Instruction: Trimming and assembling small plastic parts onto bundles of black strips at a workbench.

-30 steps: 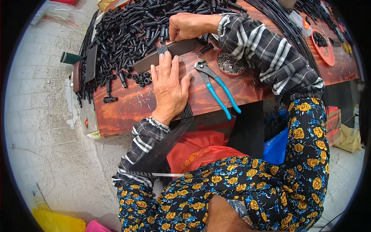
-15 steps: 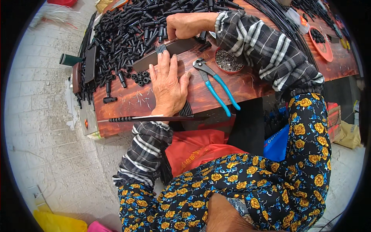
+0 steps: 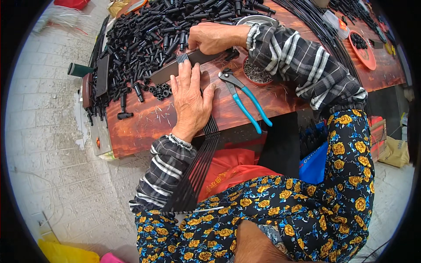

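Observation:
My left hand [image 3: 192, 103] lies flat on a row of thin black rods [image 3: 211, 126], fingers stretched toward their pale tips [image 3: 182, 58]. The tips rest at a dark flat bar [image 3: 169, 70] on the table. The rods run under the palm, over the table's front edge and down beside my left sleeve toward my lap. My right hand [image 3: 214, 37] is closed like a fist just beyond the bar; its fingertips are hidden, and I cannot make out what they hold. Pliers with teal handles [image 3: 244, 98] lie to the right of my left hand.
A pile of black plastic fittings [image 3: 144, 39] covers the far left of the wooden table [image 3: 285, 94]. Beneath my right sleeve stands a red-rimmed dish of small metal pieces [image 3: 256, 72]. Long black rods [image 3: 313, 26] and an orange dish [image 3: 363, 52] lie at the right.
The rods' trailing ends have swung down from across my left wrist to my lap. My right hand and forearm have shifted slightly nearer, uncovering a metal rim behind the forearm. My left hand stays put.

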`<state>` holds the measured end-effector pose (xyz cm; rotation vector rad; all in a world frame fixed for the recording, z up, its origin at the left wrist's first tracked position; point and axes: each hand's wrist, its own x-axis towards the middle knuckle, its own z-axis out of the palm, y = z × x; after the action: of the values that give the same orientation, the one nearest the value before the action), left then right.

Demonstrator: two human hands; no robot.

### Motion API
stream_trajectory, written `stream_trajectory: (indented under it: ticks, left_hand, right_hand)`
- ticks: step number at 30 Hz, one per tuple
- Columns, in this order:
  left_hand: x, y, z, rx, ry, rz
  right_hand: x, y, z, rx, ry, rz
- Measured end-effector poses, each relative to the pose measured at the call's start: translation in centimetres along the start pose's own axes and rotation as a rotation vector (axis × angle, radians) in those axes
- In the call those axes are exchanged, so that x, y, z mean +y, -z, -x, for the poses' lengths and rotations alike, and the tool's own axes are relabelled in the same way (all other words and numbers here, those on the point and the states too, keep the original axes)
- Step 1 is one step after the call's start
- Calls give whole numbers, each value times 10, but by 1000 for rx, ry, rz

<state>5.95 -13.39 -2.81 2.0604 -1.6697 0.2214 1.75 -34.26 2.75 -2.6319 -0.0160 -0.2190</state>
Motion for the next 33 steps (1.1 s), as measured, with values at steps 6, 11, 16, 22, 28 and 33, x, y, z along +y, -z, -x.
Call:
stream_trajectory:
  ticks: [6,11,16,22,28,33]
  left_hand:
    - [-3,3,3,-8,10,-13]
    - [-2,3,2,-3,-3,-4]
    - [3,-1,-3,-6,-15,25]
    - [-6,0,4,8,5,3]
    - [-4,-2,2,36,27,-26]
    - [-3,0,1,21,4,-2]
  right_hand:
    - [-5,-4,-8,-20,4,77]
    - [-9,-1,-13,34,-22,92]
    - [-2,-13,-23,113,31,18]
    - [9,1,-23,223,-86,108]
    - [70,68,63,-205,-444,190]
    - [56,58,111,0,-379,196]
